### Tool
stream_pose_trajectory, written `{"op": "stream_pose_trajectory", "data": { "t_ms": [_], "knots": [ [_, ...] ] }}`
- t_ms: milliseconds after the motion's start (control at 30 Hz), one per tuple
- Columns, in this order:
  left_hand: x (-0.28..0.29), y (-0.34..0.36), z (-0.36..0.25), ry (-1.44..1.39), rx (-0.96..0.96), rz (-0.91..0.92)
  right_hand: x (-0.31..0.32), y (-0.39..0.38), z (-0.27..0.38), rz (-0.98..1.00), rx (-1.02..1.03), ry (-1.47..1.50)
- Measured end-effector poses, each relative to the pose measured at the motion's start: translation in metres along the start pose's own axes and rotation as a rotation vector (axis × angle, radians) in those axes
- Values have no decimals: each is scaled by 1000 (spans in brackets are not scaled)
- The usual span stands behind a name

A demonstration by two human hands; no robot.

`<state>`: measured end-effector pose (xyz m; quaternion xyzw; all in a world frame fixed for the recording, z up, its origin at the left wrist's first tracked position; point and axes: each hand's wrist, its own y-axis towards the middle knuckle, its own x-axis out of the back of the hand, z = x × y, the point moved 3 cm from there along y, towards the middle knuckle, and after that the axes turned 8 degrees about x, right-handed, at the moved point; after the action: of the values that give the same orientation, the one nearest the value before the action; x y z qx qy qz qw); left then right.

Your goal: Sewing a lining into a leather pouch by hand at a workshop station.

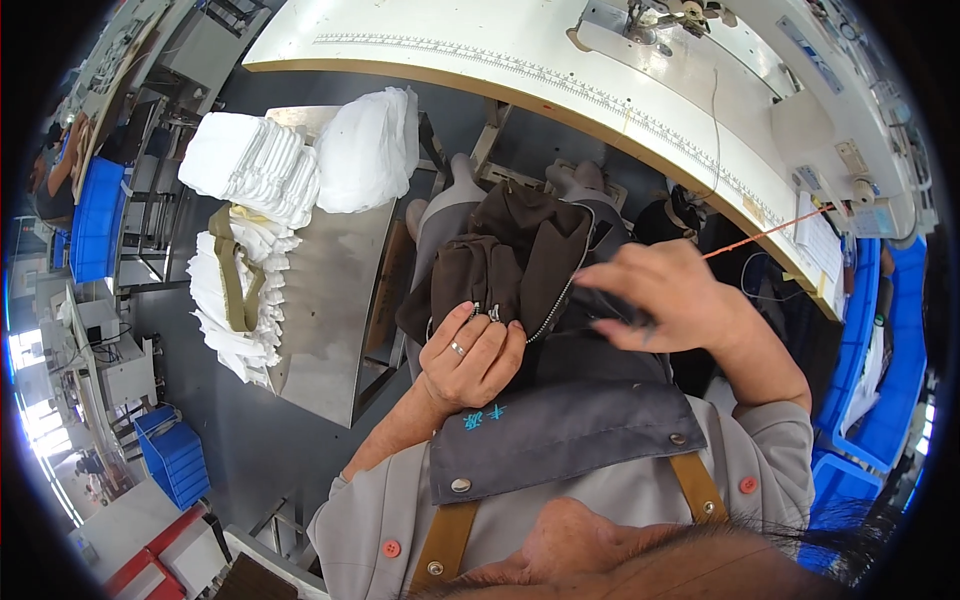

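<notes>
A dark brown garment lies bunched on my lap, with a metal-toothed zipper running in a curve along its right edge. My left hand, a ring on one finger, is closed on the cloth near the zipper's lower end. Small silvery metal parts, possibly the zipper's slider, show just above its fingertips. To the right of the zipper, my right hand is smeared by motion, its fingertips close to the zipper's edge. A dark shape shows under its palm, too blurred to name.
A white table with a ruler strip spans the far side, bearing a sewing machine. Stacked white cloth pieces and an olive strap lie on a metal stand at left. Blue bins stand at right.
</notes>
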<state>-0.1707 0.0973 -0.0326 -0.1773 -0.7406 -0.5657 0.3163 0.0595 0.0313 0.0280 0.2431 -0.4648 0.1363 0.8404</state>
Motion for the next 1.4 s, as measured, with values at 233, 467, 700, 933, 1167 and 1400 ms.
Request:
{"op": "stream_pose_trajectory", "data": {
  "t_ms": [233,467,700,933,1167,1400],
  "knots": [
    [-1,4,-6,-58,-13,26,-52,34,5,-106,291,-152],
    [-1,-2,0,-113,11,33,-53,35,-6,-156,341,-131],
    [0,-4,10,-196,268,16,-54,34,-4,-137,358,-137],
    [-2,-9,11,-230,276,34,-55,34,-5,-137,360,-129],
    [-2,-6,7,-312,340,33,-55,34,-6,-148,367,-128],
    [-2,-7,8,-344,344,48,-57,38,-7,-165,323,-114]
  ]
}}
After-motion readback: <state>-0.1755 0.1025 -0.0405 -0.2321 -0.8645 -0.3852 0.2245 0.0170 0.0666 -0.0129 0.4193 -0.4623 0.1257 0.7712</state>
